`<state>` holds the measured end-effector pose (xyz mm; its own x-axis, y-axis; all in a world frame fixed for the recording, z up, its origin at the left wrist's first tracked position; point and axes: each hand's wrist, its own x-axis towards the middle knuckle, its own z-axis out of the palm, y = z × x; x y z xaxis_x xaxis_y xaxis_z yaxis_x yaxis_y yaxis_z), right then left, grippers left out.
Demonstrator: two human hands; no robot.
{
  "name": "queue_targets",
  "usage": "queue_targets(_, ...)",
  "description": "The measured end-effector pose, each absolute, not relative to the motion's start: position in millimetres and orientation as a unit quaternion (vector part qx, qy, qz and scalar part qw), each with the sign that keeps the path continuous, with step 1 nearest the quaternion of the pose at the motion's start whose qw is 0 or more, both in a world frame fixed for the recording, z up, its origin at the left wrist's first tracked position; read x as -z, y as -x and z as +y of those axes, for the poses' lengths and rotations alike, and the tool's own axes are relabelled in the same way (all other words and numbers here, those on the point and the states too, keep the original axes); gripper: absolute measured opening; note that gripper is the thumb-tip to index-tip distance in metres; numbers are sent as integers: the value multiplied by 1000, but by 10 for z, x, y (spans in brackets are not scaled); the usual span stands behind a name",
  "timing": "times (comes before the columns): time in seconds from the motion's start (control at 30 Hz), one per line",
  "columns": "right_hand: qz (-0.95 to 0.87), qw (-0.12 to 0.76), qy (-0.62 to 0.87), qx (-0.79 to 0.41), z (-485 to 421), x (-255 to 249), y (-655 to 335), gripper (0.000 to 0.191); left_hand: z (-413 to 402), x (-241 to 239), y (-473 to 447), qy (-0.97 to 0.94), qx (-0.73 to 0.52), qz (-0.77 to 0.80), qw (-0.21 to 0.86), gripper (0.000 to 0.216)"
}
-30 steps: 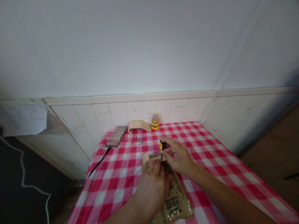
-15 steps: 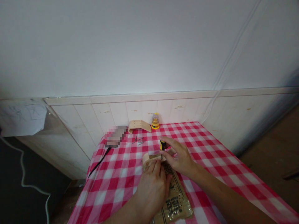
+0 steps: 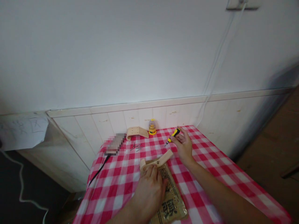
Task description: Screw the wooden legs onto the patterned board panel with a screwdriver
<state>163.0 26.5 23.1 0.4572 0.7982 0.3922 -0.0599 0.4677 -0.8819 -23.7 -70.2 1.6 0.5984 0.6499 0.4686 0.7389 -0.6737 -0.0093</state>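
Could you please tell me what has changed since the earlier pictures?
The right hand has lifted the screwdriver off the wooden piece and moved it rightward, tilting it from upright; nothing was let go. The left hand still presses the wooden piece onto the printed packet; the small metal pieces and curved board stayed put.

A red-and-white checked tablecloth [image 3: 116, 186] spreads before a pale wall [image 3: 140, 56], whose lower part is white plank panelling [image 3: 116, 121] with a few brownish marks. A pixelated, unidentifiable object [image 3: 114, 143] lies near the cloth's far left corner, a black strap [image 3: 101, 169] running from it. A marked white paper sheet [image 3: 25, 132] hangs at left above a pale wavy cord [image 3: 21, 174]. At upper right, a white cable [image 3: 220, 59] descends from a wall socket [image 3: 243, 3].
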Motion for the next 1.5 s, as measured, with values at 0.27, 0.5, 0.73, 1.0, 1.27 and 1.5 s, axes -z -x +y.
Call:
queue_targets(0.27,-363,743,456,-329,461,58,-1808,59,-958,-71,530,919,103,-360,125,47)
queue_targets(0.5,-379,723,464,-344,494,136,-1785,58,-1153,282,952,936,4,-330,121,57)
queue_targets(0.73,-398,712,472,-334,473,127,-1769,55,-1031,196,844,944,113,-280,130,58)
queue_targets(1.0,-401,702,491,-326,469,122,-1791,54,-672,-399,972,878,195,-428,-88,30)
queue_targets(1.27,-405,690,501,-329,461,88,-1798,52,549,-519,1100,756,173,-629,-54,25)
queue_targets(1.5,-409,678,509,-337,466,96,-1798,55,740,-237,886,769,166,-612,-77,26)
